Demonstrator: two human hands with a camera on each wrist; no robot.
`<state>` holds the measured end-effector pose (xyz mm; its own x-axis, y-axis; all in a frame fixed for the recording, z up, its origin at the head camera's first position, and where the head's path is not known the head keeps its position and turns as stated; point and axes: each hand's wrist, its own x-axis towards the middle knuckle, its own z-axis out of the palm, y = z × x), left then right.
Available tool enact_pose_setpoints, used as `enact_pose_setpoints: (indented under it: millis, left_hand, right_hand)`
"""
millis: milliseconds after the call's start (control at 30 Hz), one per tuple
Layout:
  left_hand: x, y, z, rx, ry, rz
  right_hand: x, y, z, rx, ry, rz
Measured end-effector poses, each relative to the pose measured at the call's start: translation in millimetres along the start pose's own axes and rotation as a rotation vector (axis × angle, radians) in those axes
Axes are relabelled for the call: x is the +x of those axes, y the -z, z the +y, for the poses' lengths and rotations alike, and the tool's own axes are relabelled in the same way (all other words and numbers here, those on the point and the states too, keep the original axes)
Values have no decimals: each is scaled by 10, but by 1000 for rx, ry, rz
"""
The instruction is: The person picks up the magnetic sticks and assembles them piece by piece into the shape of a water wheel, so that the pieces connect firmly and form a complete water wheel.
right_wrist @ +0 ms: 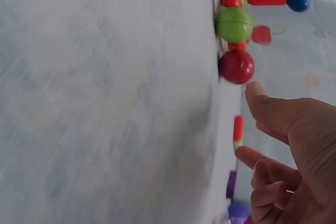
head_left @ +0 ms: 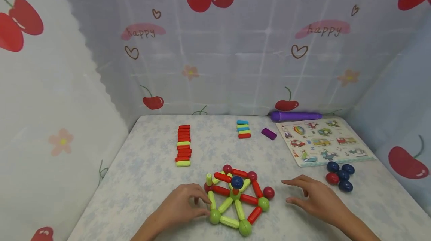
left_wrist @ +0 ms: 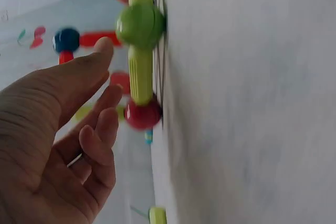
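Observation:
A wheel-like frame of balls and rods lies low on the table, with a green ball (head_left: 235, 195) at its middle. Above that ball, a blue ball (head_left: 237, 182) tops an upright red rod, and another red rod (head_left: 222, 177) sticks out from it sideways. My left hand (head_left: 184, 204) is at the frame's left side, loosely bent, thumb and fingers near a green ball (head_left: 215, 216) and a yellow-green rod (left_wrist: 140, 74); contact is unclear. My right hand (head_left: 314, 198) hovers right of the frame, thumb and forefinger apart, near a dark red ball (right_wrist: 237, 66), holding nothing.
Rows of loose rods lie at the back left (head_left: 183, 147) and back middle (head_left: 243, 129). A purple block (head_left: 269, 133), a purple microphone-shaped toy (head_left: 296, 116) and a picture board (head_left: 324, 142) are at the back right. Several blue balls (head_left: 343, 175) and a red one (head_left: 332, 178) sit beyond my right hand.

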<state>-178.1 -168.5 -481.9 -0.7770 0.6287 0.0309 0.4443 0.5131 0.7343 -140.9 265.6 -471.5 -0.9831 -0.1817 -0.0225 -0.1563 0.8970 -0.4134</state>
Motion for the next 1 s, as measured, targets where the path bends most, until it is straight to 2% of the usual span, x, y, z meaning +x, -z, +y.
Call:
enact_pose_setpoints:
  millis: [133, 200, 333, 433, 567, 667, 767, 900, 1000]
  left_hand:
    - [5, 97, -113, 53, 80, 165]
    - [29, 119, -156, 73, 110, 202]
    - [113, 127, -213, 58, 115, 194]
    - [174, 126, -242, 26, 94, 170]
    - [227, 113, -287, -16, 78, 157]
    - [245, 94, -326, -42, 70, 156]
    - [245, 74, -361, -66, 71, 157]
    - [231, 51, -396, -85, 84, 173]
    - [227, 35, -415, -89, 77, 188]
  right_hand:
    - [133, -114, -181, 34, 78, -40]
    - [180, -156, -242, 42, 118, -55]
    - [256, -184, -289, 43, 195, -58]
    - [323, -149, -304, 25, 215, -68]
    - [446, -11, -412, 0, 240, -11]
    - [561, 137, -607, 32, 284, 72]
    - [689, 240, -868, 100, 360, 114]
    - [860, 227, -1242, 175, 465, 80]
    - [965, 152, -1480, 187, 519, 31]
